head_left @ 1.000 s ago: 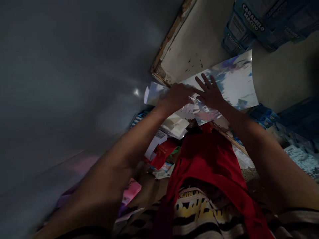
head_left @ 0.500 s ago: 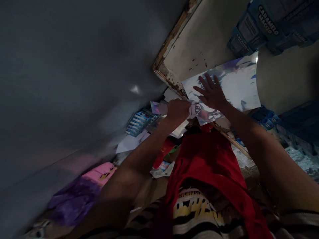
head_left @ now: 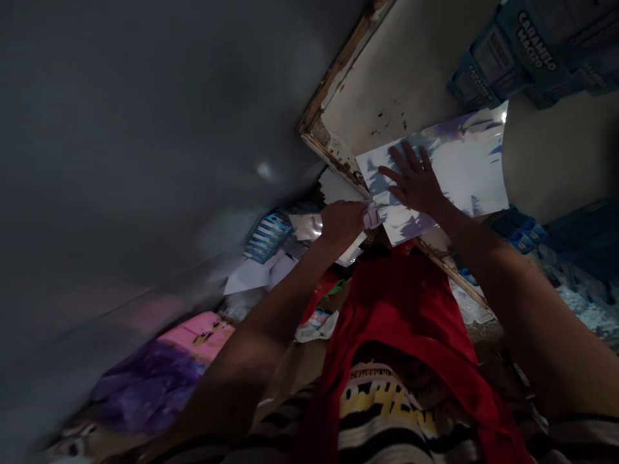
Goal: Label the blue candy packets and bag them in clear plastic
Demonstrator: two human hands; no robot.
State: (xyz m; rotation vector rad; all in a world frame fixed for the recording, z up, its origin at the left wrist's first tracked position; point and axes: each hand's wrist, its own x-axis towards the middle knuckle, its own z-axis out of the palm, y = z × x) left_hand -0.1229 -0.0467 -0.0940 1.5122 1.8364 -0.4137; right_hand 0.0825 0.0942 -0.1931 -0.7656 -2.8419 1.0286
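A shiny, silvery sheet (head_left: 464, 167) with iridescent patches lies on the pale tabletop, its near left corner jutting past the edge. My right hand (head_left: 418, 183) rests flat on its left part, fingers spread. Just left of that corner, my left hand (head_left: 343, 222) is closed in a fist around a strip of shiny film (head_left: 307, 225). One end of the strip sticks out on the left. A crumpled pale bit shows between the fist and the sheet; whether it joins the sheet I cannot tell.
Blue printed boxes (head_left: 532, 51) stand at the table's far side, and more blue packs (head_left: 520, 232) lie at the right. The chipped table edge (head_left: 333, 154) runs beside a grey wall (head_left: 145, 129). Below left are a blue striped pack (head_left: 268, 237), white paper (head_left: 249, 276) and a purple bag (head_left: 155, 386).
My left fist has shifted slightly left, and the strip's free end has swung and now catches light. My right hand stays spread on the sheet. The view has shifted a little.
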